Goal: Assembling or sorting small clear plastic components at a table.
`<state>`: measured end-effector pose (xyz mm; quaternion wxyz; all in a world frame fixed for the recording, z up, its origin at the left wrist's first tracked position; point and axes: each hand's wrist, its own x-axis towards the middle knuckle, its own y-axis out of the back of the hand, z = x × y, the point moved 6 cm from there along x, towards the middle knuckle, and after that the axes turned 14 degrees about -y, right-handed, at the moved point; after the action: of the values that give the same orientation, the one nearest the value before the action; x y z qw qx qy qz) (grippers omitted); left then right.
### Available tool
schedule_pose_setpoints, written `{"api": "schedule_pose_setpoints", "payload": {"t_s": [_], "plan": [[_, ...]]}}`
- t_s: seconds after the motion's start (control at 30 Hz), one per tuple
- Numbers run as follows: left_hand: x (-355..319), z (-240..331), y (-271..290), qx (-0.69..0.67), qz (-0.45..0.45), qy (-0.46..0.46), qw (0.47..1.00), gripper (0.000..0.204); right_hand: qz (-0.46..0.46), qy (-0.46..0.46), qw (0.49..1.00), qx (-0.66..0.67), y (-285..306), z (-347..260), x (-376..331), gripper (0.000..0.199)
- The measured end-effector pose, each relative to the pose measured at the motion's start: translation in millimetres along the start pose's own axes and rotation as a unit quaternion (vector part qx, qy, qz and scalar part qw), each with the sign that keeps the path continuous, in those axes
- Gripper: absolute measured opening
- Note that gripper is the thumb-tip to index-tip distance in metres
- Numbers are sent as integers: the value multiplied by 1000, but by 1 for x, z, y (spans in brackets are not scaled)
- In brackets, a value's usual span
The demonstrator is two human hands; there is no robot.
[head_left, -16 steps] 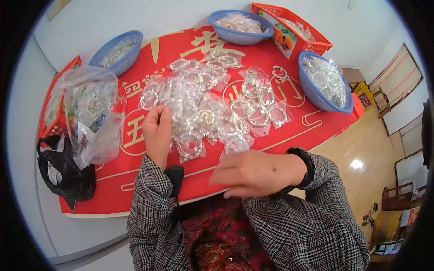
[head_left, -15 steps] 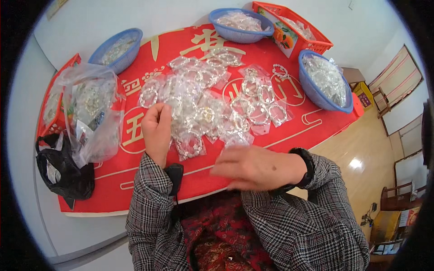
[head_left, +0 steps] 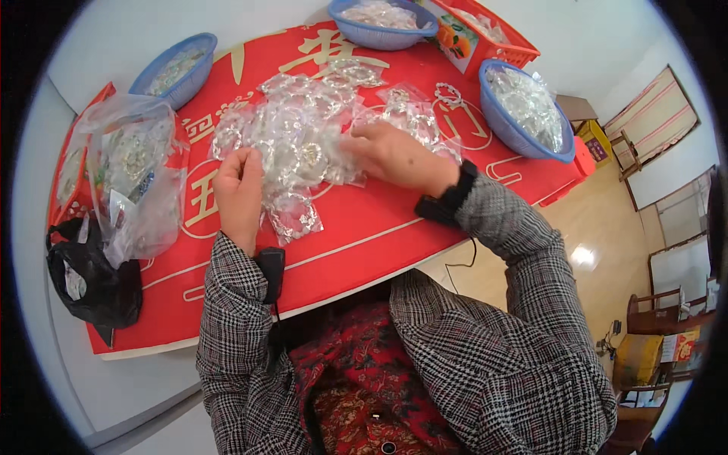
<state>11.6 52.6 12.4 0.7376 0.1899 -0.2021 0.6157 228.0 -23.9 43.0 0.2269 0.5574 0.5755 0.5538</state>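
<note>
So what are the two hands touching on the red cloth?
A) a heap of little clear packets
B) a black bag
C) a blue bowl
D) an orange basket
A: both the left hand and the right hand rest on the heap of little clear packets on the red cloth.

Single head view, fisheye, looking steeply down from above, close over red-covered table [head_left: 364, 235], edges bending toward rim

Red cloth [head_left: 364, 235] with gold lettering, blue bowls [head_left: 523, 114] (three of them), black bag [head_left: 95, 284], grey plaid sleeves [head_left: 523, 250], clear packets [head_left: 303, 144].
</note>
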Motion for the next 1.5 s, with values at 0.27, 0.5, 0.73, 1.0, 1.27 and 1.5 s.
{"api": "schedule_pose_setpoints", "payload": {"t_s": [0.27,0.5,0.73,1.0,1.27,1.5], "plan": [[-2,-3,-10,10,-23,39,999,13,104,-304,901,292,27,86,36,14],[-1,-7,-9,10,-52,41,998,18,146,-316,708,614,19,86,25,13],[0,27,-35,-20,-68,61,996,18,45,-301,739,601,-2,34,24,13],[-3,20,-67,-123,-166,129,970,12,-70,-284,773,564,-15,7,23,14],[-9,18,-65,-165,-122,128,970,10,-101,-221,784,571,-21,0,21,9],[-16,14,-59,-214,-107,168,956,12,-109,-213,772,589,-23,-15,22,12]]}}
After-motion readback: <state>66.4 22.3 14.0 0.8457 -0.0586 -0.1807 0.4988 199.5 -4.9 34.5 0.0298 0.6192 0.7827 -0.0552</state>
